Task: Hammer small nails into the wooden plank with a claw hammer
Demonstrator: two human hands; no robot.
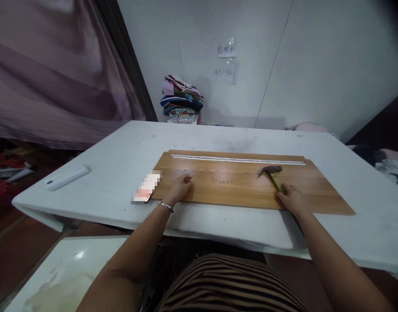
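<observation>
My right hand (pixel 292 200) is wrapped round the handle of a claw hammer (pixel 275 177), whose dark head rests on or just above a wooden board (pixel 231 193). Over the board's left part, my left hand (pixel 182 186) has its fingers curled and pinched together beside a small pile of nails (pixel 186 171). Whatever those fingertips may hold is too small to make out. Between the two hands, a row of small dark marks, either holes or nail heads (pixel 229 181), runs across the wood.
Two pale measuring strips (pixel 237 159) lie along the board's far edge. A blurred phone-like object (pixel 147 187) touches the board's left side. A white-handled item (pixel 67 177) lies on the white table (pixel 111 151). Folded clothes (pixel 182 99) are stacked by the wall.
</observation>
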